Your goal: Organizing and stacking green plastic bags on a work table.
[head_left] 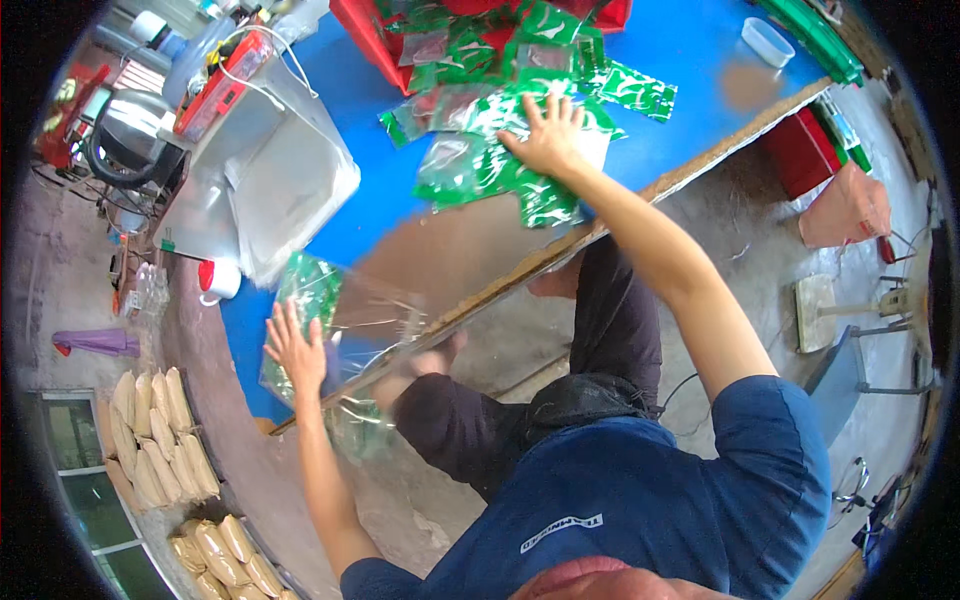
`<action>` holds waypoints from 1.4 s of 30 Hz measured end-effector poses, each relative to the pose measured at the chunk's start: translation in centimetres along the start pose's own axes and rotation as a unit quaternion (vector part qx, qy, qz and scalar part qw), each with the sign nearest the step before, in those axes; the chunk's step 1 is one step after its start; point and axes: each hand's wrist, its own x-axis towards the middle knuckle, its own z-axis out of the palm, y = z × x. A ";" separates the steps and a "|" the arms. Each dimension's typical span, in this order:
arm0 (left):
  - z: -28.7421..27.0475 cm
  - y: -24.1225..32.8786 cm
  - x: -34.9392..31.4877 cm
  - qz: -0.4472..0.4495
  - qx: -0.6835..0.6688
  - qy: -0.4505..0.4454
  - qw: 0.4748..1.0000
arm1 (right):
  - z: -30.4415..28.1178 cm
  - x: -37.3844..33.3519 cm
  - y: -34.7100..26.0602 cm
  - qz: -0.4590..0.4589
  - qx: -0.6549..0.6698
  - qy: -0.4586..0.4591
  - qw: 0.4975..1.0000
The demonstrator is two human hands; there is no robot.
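Observation:
My right hand (549,138) lies flat with its fingers spread on a heap of small green-and-clear plastic packets (450,165). The packets spread from a red container (365,40) at the far side of the blue table. At the table's near left corner, my left hand (297,352) rests with fingers apart on a larger clear plastic bag (375,310). Green packets (312,285) show at that bag's left side, and part of the bag hangs past the table edge. What lies under my palms is hidden.
The blue table (690,75) has a worn brown front edge. A clear plastic dish (767,42) stands at its far right. To the left are a white bin-like box (290,150) with a plastic liner, a red-and-white mug (220,279) and a metal kettle (130,130). Filled tan sacks (155,430) are stacked beyond.

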 end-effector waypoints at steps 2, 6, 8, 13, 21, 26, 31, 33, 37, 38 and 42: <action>-0.8 -2.9 1.2 -0.004 0.006 -0.012 1.000 | 0.0 -1.2 -3.3 -0.020 0.035 0.014 0.999; -2.7 -0.3 1.6 0.056 0.022 0.093 0.994 | -0.8 -1.4 -4.8 -0.078 0.073 0.017 0.994; -5.3 7.1 0.8 0.108 -0.129 0.152 0.974 | -0.3 -1.2 -3.3 -0.104 0.069 0.032 0.992; -9.1 17.9 -3.1 0.156 -0.360 0.173 0.903 | -5.7 -1.6 -4.5 -0.325 0.220 0.043 0.919; -7.5 22.7 -2.6 0.151 -0.509 -0.080 0.844 | -15.0 -8.1 -7.0 -0.347 0.373 -0.289 0.811; -5.4 22.5 -3.7 0.024 -0.615 -0.083 0.783 | -14.6 -6.7 -7.2 -0.202 0.332 -0.406 0.827; -4.3 22.3 -5.2 -0.152 -0.844 -0.068 0.511 | -11.4 -7.8 -6.9 -0.086 0.479 -0.405 0.774; -4.0 22.1 -6.0 -0.192 -0.842 -0.046 0.501 | -12.0 -7.3 -7.0 -0.007 0.468 -0.330 0.820; -4.6 23.5 -8.2 -0.277 -0.810 -0.060 0.513 | -13.9 -9.0 -8.3 -0.082 0.382 -0.136 0.910; -4.6 23.6 -9.0 -0.274 -0.827 -0.072 0.486 | -14.3 -10.5 -9.8 -0.107 0.313 -0.196 0.923; -4.6 24.7 -11.8 -0.281 -0.852 -0.081 0.433 | -12.2 -16.4 -12.1 -0.401 0.342 -0.220 0.821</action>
